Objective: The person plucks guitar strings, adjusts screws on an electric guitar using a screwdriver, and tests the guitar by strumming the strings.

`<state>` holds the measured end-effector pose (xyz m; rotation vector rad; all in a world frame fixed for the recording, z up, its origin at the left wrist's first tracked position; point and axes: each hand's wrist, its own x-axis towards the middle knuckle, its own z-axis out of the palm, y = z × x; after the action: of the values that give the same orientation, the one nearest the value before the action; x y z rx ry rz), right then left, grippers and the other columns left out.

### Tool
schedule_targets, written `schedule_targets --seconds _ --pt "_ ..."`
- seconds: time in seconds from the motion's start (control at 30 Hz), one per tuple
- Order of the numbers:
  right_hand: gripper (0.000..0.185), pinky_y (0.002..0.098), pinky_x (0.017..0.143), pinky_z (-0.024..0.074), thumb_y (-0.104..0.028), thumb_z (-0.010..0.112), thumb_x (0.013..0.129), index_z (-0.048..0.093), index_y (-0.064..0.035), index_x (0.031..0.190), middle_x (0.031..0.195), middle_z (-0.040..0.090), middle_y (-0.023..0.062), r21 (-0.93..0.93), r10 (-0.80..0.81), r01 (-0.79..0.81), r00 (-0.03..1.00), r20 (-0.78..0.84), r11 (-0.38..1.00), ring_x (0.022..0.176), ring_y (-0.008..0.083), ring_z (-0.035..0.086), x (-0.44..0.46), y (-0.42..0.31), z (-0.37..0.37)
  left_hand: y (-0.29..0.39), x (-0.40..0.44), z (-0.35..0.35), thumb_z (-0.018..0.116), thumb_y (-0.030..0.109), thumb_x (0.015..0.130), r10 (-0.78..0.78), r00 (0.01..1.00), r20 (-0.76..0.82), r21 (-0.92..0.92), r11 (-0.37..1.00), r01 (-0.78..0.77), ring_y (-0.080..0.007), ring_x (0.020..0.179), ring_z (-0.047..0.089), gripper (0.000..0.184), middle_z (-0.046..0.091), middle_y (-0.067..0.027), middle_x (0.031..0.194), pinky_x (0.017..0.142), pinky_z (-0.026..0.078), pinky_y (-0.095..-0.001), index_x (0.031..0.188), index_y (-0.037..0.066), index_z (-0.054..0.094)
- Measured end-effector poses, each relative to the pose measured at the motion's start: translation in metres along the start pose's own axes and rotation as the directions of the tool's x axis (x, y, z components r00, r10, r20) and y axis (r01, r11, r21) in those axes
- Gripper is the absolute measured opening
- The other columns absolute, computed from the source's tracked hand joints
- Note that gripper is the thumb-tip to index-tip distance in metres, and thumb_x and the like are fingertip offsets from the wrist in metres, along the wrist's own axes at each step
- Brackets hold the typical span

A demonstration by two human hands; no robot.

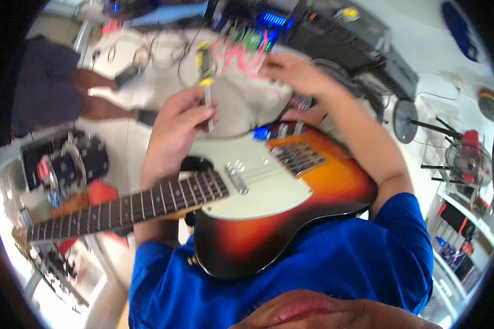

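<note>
My left hand point(181, 118) grips a screwdriver point(205, 68) by its metal shaft, with the yellow and black handle pointing up. My right hand point(299, 74), blurred, is raised beside a tangle of pink cord point(241, 57), its fingers apart. Below both hands a sunburst electric guitar point(335, 183) with a pale pickguard lies across my body, over the blue shirt. Its fretted neck point(121, 211) reaches to the left under my left forearm.
Another person's legs point(101, 107) are at the upper left. A dark patterned drum-like case point(79, 162) stands at the left. Black amplifier-like equipment point(340, 46) and a device with blue lights point(273, 21) are at the top. A round black stand point(405, 120) stands at the right.
</note>
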<state>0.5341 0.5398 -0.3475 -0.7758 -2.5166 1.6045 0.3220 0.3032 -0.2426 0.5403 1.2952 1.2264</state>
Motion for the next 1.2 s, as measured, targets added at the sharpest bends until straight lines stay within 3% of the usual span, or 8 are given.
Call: schedule_targets --seconds 0.13,0.17,0.2,0.37,0.5,0.63,1.07,1.2 --pt "0.049 0.0429 0.079 0.0541 -0.052 0.055 0.1 0.073 -0.0065 0.104 0.094 0.072 0.0147 -0.256 0.32 -0.294 0.945 0.065 0.921 0.087 0.0287 0.069 -0.002 0.148 0.026 0.004 -0.001 -0.012 0.065 0.008 0.092 0.026 0.999 -0.028 -0.34 0.94 -0.034 -0.0131 0.084 0.064 0.018 0.063 -0.0026 0.091 0.074 0.053 -0.0279 0.109 0.003 0.063" --pt "0.046 0.046 0.078 0.0552 -0.05 0.059 0.098 0.075 -0.0065 0.101 0.095 0.072 0.0178 -0.493 0.145 -0.027 0.968 0.203 0.87 0.087 0.0311 0.07 -0.024 0.195 0.035 0.007 0.002 -0.019 0.063 0.007 0.092 0.028 1.0 -0.006 -0.36 0.932 -0.028 -0.0128 0.082 0.064 0.016 0.063 -0.0024 0.091 0.073 0.054 -0.0269 0.108 0.004 0.063" --pt "0.044 0.0491 0.078 0.0562 -0.048 0.063 0.096 0.077 -0.0064 0.098 0.097 0.073 0.0208 -0.652 -0.037 0.257 0.943 0.331 0.713 0.087 0.0336 0.072 -0.047 0.239 0.043 0.01 0.001 -0.015 0.062 0.006 0.093 0.052 0.999 0.004 -0.333 0.942 -0.048 -0.0125 0.081 0.064 0.014 0.063 -0.0021 0.09 0.073 0.054 -0.0267 0.106 0.004 0.063" --pt "0.045 0.0433 0.091 0.0553 -0.042 0.071 0.091 0.073 -0.0063 0.118 0.114 0.074 0.0179 -0.518 0.485 -0.318 0.844 0.226 0.794 0.106 0.0328 0.071 -0.024 0.165 0.043 0.002 0.001 -0.005 0.062 0.007 0.094 0.027 1.0 0.001 -0.147 0.989 -0.026 -0.0119 0.077 0.062 0.011 0.067 -0.0022 0.086 0.071 0.05 -0.0252 0.104 0.004 0.065" --pt "0.043 0.044 0.088 0.056 -0.039 0.071 0.091 0.073 -0.0063 0.119 0.116 0.073 0.0181 -0.536 0.47 -0.287 0.849 0.242 0.794 0.104 0.0322 0.071 -0.026 0.158 0.054 0.004 0.003 0.012 0.061 0.008 0.096 0.002 1.0 0.031 0.267 0.964 -0.01 -0.0104 0.078 0.062 0.014 0.069 -0.0018 0.086 0.072 0.049 -0.0244 0.105 0.001 0.069" --pt "0.042 0.0474 0.083 0.0552 -0.043 0.069 0.089 0.079 -0.0027 0.096 0.091 0.076 0.0177 -0.499 0.604 -0.437 0.76 0.239 0.748 0.09 0.0334 0.073 -0.039 0.161 0.042 -0.019 0.011 0.028 0.06 0.016 0.092 -0.02 0.969 0.246 0.953 0.189 -0.238 -0.0374 0.087 0.071 0.026 0.074 -0.0213 0.091 0.08 0.054 -0.0451 0.11 0.001 0.073" --pt "0.035 0.0476 0.075 0.056 -0.039 0.071 0.085 0.077 -0.0045 0.086 0.087 0.075 0.0161 -0.454 0.417 -0.278 0.875 0.244 0.847 0.083 0.0332 0.072 -0.036 0.221 0.05 -0.028 0.025 0.028 0.059 0.013 0.09 -0.084 0.933 0.349 0.933 0.126 -0.337 -0.0422 0.098 0.069 0.029 0.072 -0.0255 0.101 0.091 0.053 -0.0496 0.112 0.003 0.075" --pt "0.026 0.0424 0.071 0.0561 -0.034 0.073 0.087 0.074 -0.0081 0.091 0.089 0.074 0.0135 -0.61 0.133 0.111 0.931 0.34 0.785 0.08 0.0268 0.07 -0.036 0.286 0.065 -0.03 0.03 0.025 0.059 0.017 0.094 -0.121 0.968 0.22 0.973 0.093 -0.21 -0.0411 0.093 0.07 0.027 0.073 -0.0233 0.099 0.085 0.054 -0.0489 0.114 0.003 0.072"
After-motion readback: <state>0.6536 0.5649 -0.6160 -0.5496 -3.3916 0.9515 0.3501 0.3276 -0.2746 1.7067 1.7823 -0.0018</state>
